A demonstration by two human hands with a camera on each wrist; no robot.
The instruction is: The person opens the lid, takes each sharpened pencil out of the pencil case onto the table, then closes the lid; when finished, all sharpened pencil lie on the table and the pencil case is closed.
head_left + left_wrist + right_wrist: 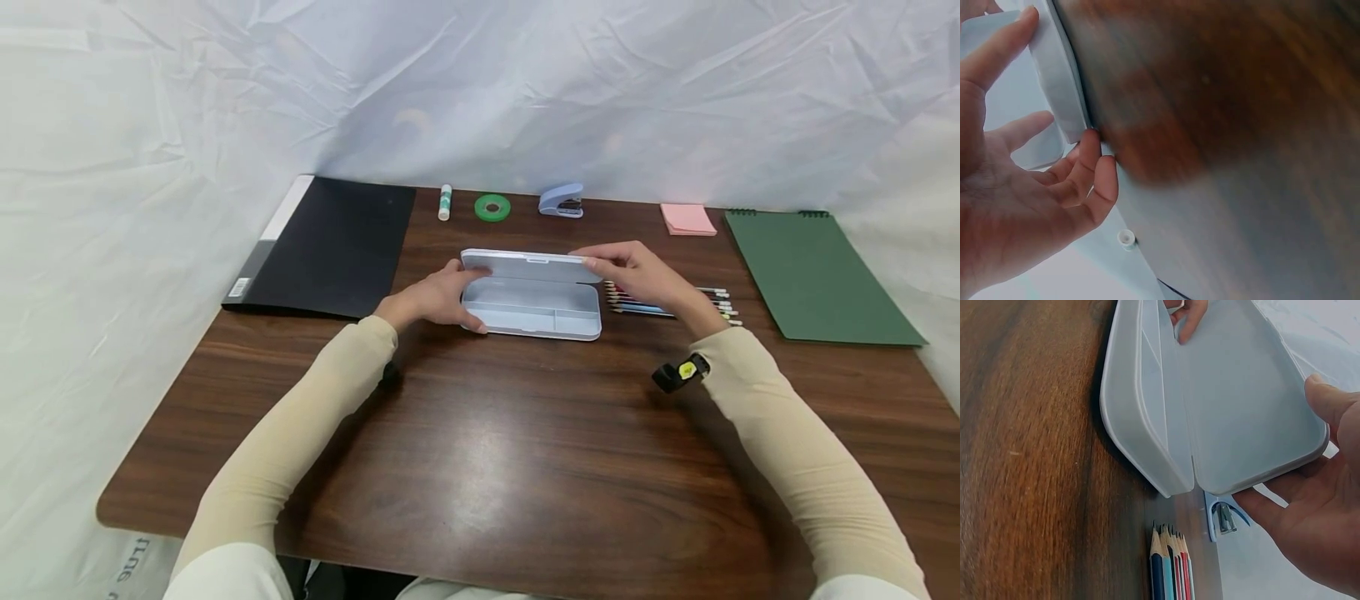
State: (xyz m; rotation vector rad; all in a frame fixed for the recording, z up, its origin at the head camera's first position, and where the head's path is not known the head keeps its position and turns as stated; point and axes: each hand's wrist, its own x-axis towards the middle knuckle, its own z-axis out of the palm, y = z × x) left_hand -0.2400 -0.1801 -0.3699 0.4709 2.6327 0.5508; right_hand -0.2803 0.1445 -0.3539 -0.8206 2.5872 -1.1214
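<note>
A pale pencil case sits on the table with its lid raised. Its inside shows bare compartments, split by a long divider and a short one. At the left end my left hand holds the case, thumb on the front wall and one finger touching the lid's inner side. My right hand pinches the lid's right corner, with the thumb on the inner face and fingers behind, as the right wrist view shows. Several pencils lie to the right of the case, partly below my right hand.
A black folder lies at the left. Along the back are a glue stick, green tape, a blue stapler and pink sticky notes. A green spiral notebook lies at the right.
</note>
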